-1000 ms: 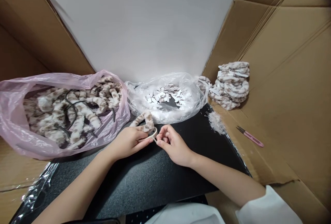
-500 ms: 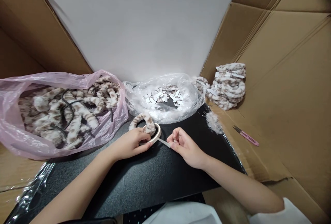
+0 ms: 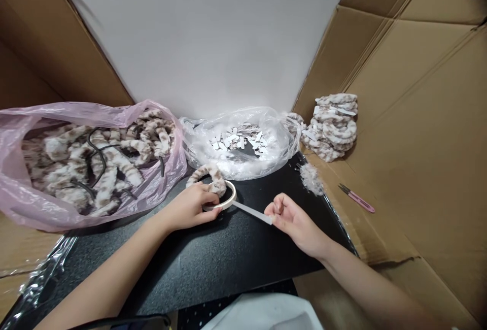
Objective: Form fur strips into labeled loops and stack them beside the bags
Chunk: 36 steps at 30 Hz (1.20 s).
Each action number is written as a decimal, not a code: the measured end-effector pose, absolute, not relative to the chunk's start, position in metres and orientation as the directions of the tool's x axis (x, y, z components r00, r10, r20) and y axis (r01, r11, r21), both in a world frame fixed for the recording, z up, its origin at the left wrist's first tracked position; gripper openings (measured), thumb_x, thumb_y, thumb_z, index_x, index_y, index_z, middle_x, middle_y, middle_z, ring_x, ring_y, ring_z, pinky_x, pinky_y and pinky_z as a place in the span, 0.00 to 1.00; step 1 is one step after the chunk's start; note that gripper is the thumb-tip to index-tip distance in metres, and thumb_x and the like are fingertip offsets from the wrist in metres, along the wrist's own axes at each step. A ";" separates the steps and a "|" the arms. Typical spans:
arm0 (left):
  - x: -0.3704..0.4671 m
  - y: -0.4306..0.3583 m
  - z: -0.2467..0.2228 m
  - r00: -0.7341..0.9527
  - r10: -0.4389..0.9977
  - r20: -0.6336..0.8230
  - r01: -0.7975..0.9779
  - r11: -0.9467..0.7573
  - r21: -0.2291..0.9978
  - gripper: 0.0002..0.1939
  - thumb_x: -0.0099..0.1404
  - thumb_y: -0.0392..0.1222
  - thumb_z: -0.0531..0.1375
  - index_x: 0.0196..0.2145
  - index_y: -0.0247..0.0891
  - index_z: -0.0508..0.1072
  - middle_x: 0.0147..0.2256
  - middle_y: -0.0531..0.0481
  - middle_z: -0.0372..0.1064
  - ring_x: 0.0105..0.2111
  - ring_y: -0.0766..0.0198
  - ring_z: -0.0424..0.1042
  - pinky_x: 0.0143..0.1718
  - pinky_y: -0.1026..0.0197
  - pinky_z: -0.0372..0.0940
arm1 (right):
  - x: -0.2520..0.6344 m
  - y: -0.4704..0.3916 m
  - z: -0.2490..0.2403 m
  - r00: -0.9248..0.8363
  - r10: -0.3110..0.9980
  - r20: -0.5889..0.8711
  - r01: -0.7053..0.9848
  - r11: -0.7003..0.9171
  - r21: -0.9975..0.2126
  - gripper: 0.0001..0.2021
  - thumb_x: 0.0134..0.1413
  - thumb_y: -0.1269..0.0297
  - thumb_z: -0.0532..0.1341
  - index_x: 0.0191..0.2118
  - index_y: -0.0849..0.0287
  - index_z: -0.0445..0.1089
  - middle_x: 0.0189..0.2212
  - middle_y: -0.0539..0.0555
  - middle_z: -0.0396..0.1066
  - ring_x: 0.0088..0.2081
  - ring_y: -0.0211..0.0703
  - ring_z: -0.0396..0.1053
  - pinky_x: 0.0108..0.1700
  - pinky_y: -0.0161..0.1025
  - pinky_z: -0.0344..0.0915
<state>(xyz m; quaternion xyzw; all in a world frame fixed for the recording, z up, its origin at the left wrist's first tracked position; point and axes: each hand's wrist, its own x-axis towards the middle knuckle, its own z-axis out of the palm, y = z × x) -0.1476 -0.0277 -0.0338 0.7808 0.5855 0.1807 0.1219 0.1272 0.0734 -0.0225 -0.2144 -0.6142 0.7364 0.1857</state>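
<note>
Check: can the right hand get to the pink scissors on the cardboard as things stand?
Probably yes. The pink scissors lie in the open on the cardboard, nothing between. But the right hand is pinching the tape strip pulled from the tape roll, so it's occupied.

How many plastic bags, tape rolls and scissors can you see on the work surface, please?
Plastic bags: 2, one pink bag and one clear bag
Tape rolls: 1, the tape roll under the left hand
Scissors: 1, pink scissors
Total: 4
</note>
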 end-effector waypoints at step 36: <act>-0.136 -0.029 -0.038 0.265 0.953 0.146 0.896 -0.299 0.329 0.10 0.61 0.40 0.56 0.24 0.38 0.71 0.20 0.51 0.62 0.23 0.63 0.63 0.28 0.61 0.53 | 0.043 0.061 -0.014 -0.954 0.285 0.094 0.279 0.957 -0.079 0.14 0.57 0.55 0.59 0.36 0.63 0.72 0.37 0.61 0.70 0.42 0.54 0.62 0.45 0.54 0.53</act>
